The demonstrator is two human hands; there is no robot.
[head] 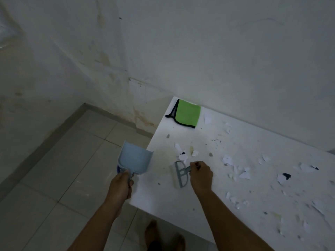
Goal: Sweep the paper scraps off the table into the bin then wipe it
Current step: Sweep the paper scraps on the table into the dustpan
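My left hand [120, 183] grips the handle of a light blue dustpan [134, 157], held off the left edge of the white table [163, 192] with its open mouth against that edge. My right hand [201, 175] grips the handle of a small grey hand brush [179, 173], whose bristles rest on the table near the left edge. Several white paper scraps [183, 154] lie just beyond the brush, and more paper scraps [244, 173] are scattered across the table to the right. A green cloth with black trim [186, 113] lies at the far left corner.
The table stands against a stained white wall [199, 51]. A grey tiled floor [63, 169] lies to the left and below. My bare feet [154, 234] show beneath the table's near edge. No bin is in view.
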